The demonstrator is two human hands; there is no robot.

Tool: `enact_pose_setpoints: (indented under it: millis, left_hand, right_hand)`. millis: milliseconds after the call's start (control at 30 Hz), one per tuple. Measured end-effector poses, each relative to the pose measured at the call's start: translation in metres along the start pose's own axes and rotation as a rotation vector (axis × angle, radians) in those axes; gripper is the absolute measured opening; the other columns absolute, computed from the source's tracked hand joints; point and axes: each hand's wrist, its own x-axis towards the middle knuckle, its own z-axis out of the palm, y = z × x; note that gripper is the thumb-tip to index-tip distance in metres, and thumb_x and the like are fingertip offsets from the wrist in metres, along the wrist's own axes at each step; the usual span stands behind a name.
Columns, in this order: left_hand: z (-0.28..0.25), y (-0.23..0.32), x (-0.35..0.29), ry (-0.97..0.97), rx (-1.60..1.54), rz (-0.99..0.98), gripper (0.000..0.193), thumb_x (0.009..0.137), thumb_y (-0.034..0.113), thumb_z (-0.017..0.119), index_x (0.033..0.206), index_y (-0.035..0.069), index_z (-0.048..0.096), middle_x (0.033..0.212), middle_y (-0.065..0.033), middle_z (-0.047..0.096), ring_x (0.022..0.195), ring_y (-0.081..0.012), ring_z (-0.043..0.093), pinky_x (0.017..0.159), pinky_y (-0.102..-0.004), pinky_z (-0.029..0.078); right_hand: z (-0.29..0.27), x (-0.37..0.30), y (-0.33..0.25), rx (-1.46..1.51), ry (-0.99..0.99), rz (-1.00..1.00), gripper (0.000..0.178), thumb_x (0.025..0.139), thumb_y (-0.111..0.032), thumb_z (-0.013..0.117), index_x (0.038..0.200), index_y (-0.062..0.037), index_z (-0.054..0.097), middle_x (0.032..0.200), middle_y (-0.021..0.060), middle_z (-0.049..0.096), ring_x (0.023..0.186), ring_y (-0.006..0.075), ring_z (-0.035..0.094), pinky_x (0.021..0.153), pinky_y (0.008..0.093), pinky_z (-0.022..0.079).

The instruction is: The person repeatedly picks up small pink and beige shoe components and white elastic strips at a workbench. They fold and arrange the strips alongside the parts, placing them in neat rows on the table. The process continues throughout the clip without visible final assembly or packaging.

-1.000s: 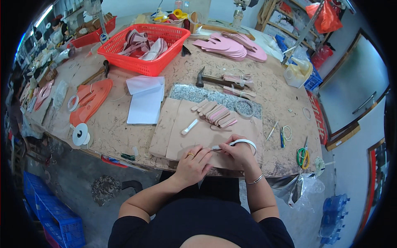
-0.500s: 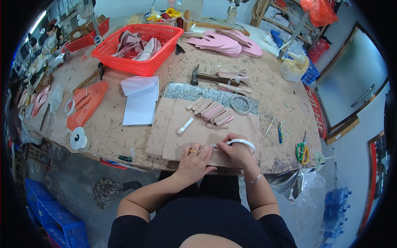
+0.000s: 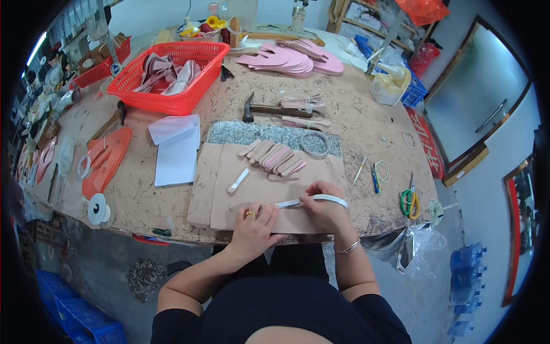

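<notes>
A roll of white tape (image 3: 330, 199) is gripped in my right hand (image 3: 322, 211), its loop standing out beyond the fingers. From it a narrow stretch of tape runs left to my left hand (image 3: 256, 223), whose bent fingers press its end onto the brown board (image 3: 229, 166). What lies under those fingers is mostly hidden. Just beyond my hands a single small strap piece (image 3: 238, 180) with a white surface lies apart. Several rounded beige and pink strap pieces (image 3: 274, 157) overlap in a slanting row farther up the board.
Beyond the board lie a hammer (image 3: 275, 109), a clear tape ring (image 3: 315, 143) and bundled strips (image 3: 301, 102). White paper (image 3: 175, 160), an orange cut piece (image 3: 109, 160) and a red basket (image 3: 166, 103) are left. Scissors (image 3: 409, 200) and a blue pen-like tool (image 3: 376, 179) lie right.
My hands have moved apart, so a longer stretch of tape shows between them. The whole view has shifted slightly, moving the table toward the left of the picture.
</notes>
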Motion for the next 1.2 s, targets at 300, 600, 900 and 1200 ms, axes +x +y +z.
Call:
enact_pose_setpoints:
  millis: [300, 600, 900, 1200]
  left_hand:
    - [0.0, -0.001, 0.0, 0.008, 0.002, 0.01, 0.074, 0.076, 0.054, 0.073, 0.127, 0.003, 0.058, 0.118, -0.0064, 0.052, 0.11, -0.0242, 0.048, 0.093, -0.0423, 0.035]
    - [0.014, 0.0, 0.049, 0.037, -0.599, -0.228, 0.027, 0.094, 0.029, 0.063, 0.11, 0.008, 0.065, 0.107, -0.0097, 0.063, 0.103, -0.0298, 0.058, 0.094, -0.0439, 0.037]
    - [0.018, 0.018, 0.045, 0.159, -0.602, -0.146, 0.006, 0.084, 0.011, 0.061, 0.09, 0.011, 0.065, 0.089, -0.0042, 0.067, 0.097, -0.0232, 0.062, 0.095, -0.0464, 0.034]
    - [0.001, 0.017, 0.036, 0.431, -0.476, -0.126, 0.006, 0.083, 0.006, 0.063, 0.086, 0.009, 0.065, 0.08, -0.0035, 0.063, 0.087, -0.0223, 0.061, 0.092, -0.0439, 0.036]
  right_hand:
    - [0.011, -0.001, -0.003, -0.203, 0.061, -0.051, 0.014, 0.077, -0.012, 0.076, 0.084, -0.0043, 0.066, 0.08, 0.0112, 0.069, 0.085, 0.0295, 0.062, 0.077, 0.0396, 0.051]
    - [0.007, -0.012, 0.01, 0.367, -0.039, -0.059, 0.021, 0.086, -0.012, 0.076, 0.101, -0.0015, 0.065, 0.083, 0.0048, 0.068, 0.075, 0.0099, 0.061, 0.067, 0.0254, 0.051]
    - [0.01, -0.058, -0.008, 0.07, 0.301, -0.525, 0.044, 0.081, -0.012, 0.079, 0.119, -0.0025, 0.06, 0.123, 0.0174, 0.056, 0.094, 0.0282, 0.066, 0.075, 0.0353, 0.056]
    - [0.006, -0.073, -0.02, -0.31, 0.475, -0.933, 0.017, 0.075, -0.007, 0.08, 0.079, -0.0035, 0.064, 0.085, 0.0081, 0.064, 0.083, 0.0274, 0.065, 0.075, 0.0405, 0.053]
